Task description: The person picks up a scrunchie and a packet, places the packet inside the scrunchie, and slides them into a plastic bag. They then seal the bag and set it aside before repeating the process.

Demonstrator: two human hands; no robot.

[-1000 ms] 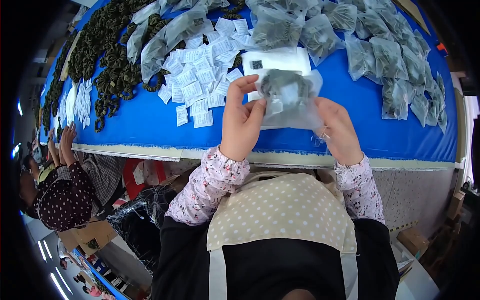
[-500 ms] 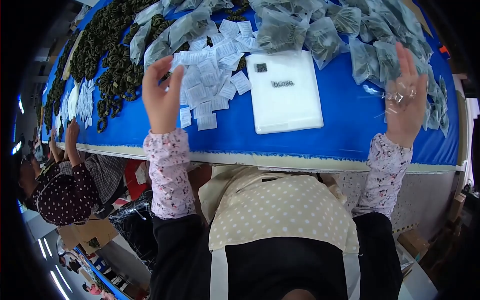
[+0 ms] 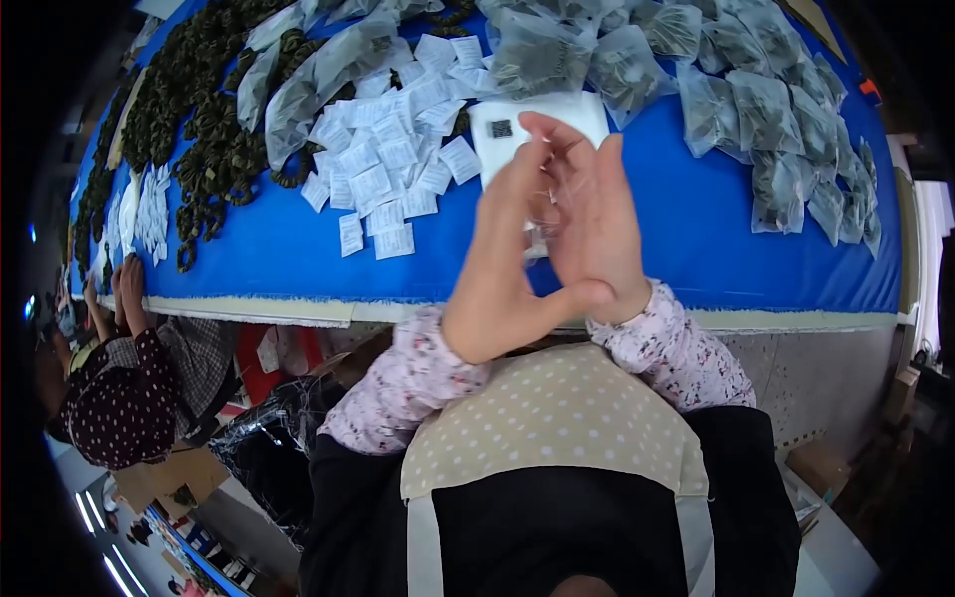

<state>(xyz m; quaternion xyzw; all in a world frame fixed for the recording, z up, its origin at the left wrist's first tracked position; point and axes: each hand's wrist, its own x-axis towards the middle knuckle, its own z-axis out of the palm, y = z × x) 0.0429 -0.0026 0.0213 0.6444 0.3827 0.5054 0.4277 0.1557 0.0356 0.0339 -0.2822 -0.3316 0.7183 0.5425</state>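
Note:
My left hand [image 3: 502, 264] is tilted in front of my right palm, its fingers stretched out and its thumb reaching across the base of the other hand. Small clear plastic pieces [image 3: 542, 204] lie between the palms, held against my right hand [image 3: 609, 234], whose fingers point up and curve slightly. Behind the hands, a stack of white bags [image 3: 587, 111] with a black square code lies on the blue table, mostly covered by them. White printed slips [image 3: 383, 164] are heaped to the left of the hands.
Dark green scrunchies [image 3: 214, 129] are piled at the left of the blue table [image 3: 716, 239]. Filled translucent bags [image 3: 766, 109] lie at the back and right. A co-worker [image 3: 119, 413] sits at the left, hands at the table edge beside white slips.
My hands have come together from opposite sides, over the white bags. The clear pieces have moved left with my right hand. The view has shifted slightly.

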